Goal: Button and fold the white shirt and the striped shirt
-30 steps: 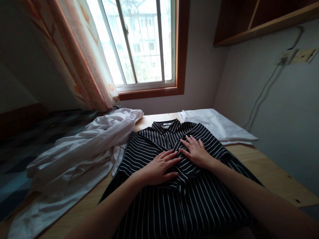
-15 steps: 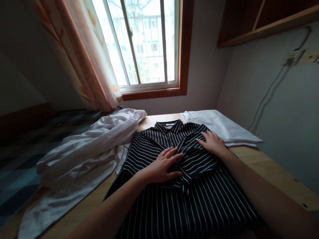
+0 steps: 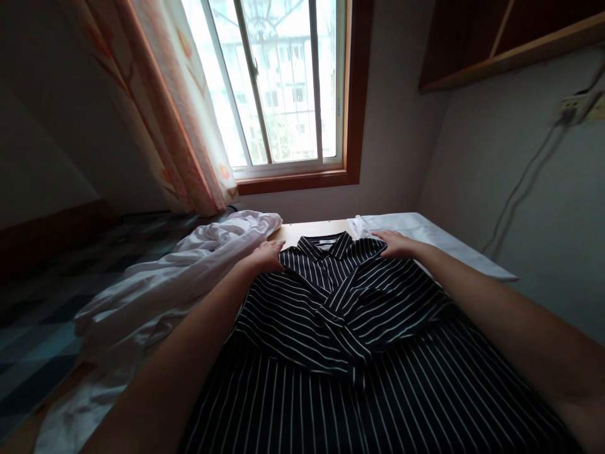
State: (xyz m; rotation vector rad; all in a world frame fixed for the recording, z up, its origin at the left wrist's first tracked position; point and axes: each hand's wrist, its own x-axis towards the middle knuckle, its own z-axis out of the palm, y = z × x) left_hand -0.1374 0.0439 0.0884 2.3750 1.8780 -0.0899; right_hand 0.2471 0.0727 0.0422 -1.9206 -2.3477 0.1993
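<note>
A black shirt with white stripes (image 3: 307, 302) lies front up, its collar (image 3: 326, 244) toward the window and its sleeves folded across the chest. At the shirt's left shoulder edge, my left hand (image 3: 269, 257) is closed on the cloth, its fingertips partly hidden. My right hand (image 3: 396, 244) pinches the opposite shoulder, thumb on the near side. Both forearms reach forward along the sides of the shirt, whose bottom runs out of view.
Beneath the shirt is a pale wooden board (image 3: 314, 228). Rumpled white cloth (image 3: 189, 271) lies to the left, over a dark checked cover (image 3: 42, 315). Folded white cloth (image 3: 454, 246) lies at the back right. A window (image 3: 283, 94) and curtain (image 3: 161, 107) stand behind.
Both hands have left the shirt's chest, where they lay flat, and moved forward and outward to the shoulders, closing on the cloth. The view has shifted slightly.
</note>
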